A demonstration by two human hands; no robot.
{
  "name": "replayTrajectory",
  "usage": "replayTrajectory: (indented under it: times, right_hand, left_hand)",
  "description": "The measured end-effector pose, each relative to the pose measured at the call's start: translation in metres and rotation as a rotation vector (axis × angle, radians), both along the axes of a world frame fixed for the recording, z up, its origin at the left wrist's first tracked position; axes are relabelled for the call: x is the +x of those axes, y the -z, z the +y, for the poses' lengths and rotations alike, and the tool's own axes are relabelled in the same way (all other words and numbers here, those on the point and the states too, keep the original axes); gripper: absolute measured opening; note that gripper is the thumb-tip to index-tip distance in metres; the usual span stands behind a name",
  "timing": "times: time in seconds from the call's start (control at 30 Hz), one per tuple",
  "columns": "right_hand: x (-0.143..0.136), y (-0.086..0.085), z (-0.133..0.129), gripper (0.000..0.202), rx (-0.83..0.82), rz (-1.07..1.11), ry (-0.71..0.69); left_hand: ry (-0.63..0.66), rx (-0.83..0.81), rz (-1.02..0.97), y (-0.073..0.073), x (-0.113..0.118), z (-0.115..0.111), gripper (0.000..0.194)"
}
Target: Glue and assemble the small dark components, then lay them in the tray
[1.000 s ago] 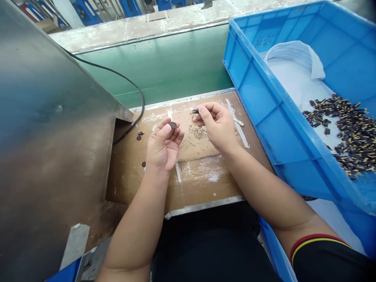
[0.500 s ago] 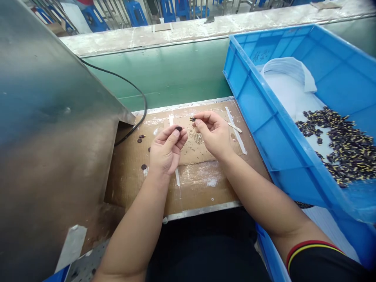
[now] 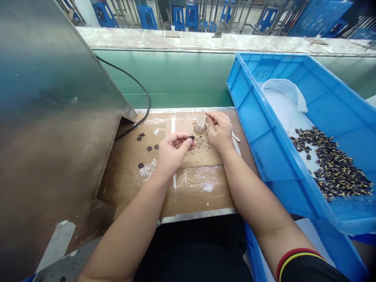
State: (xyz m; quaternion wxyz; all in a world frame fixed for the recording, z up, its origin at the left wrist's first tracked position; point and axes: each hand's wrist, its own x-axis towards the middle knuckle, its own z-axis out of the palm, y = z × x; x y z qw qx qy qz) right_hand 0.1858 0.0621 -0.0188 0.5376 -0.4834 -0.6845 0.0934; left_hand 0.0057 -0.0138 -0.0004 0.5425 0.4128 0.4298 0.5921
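While pinching a disc [image 3: 192, 137] in left hand [image 3: 171, 154] over cardboard [image 3: 202, 160], is holding a dark piece [image 3: 206, 119] in right hand [image 3: 220, 135], likely needing steadiness.

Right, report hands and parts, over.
Left hand: pinching dark disc. Right hand: pinching small dark piece, details unclear. Blue crate beside right forearm; nothing visible between hands.

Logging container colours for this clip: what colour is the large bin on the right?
The large bin is bright blue, seen best in the head view.
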Motion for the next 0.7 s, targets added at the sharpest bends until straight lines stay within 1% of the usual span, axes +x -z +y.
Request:
replayTrajectory:
  times: [0.13, 0.23, 0.33, 0.43, 0.57, 0.7]
  right_hand:
    - [-0.0047, 0.0042, 0.0077, 0.024, -0.010, -0.001, -0.035]
    - [-0.0069, 0.0073, 0.0103, 0.023, -0.032, -0.009, -0.043]
    - [-0.0079, 0.0096, 0.0109, 0.023, -0.054, -0.020, -0.036]
    - [-0.0084, 0.0102, 0.0108, 0.023, -0.049, -0.016, -0.042]
    - [-0.0094, 0.0093, 0.0101, 0.023, -0.046, -0.007, -0.042]
    - [-0.0095, 0.0099, 0.0101, 0.023, -0.051, -0.009, -0.044]
  left_hand:
    - [0.027, -0.027, 0.007, 0.0009, 0.0014, -0.0007, 0.032]
    - [0.046, -0.018, 0.009, 0.0009, 0.0016, -0.0023, 0.030]
    - [0.071, 0.007, 0.071, 0.0010, 0.0020, -0.0045, 0.028]
    - [0.076, 0.021, 0.127, 0.0021, 0.0030, -0.0059, 0.029]
    - [0.080, 0.034, 0.147, 0.0035, 0.0044, -0.0068, 0.030]
    - [0.077, 0.043, 0.155, 0.0018, 0.0049, -0.0076, 0.027]
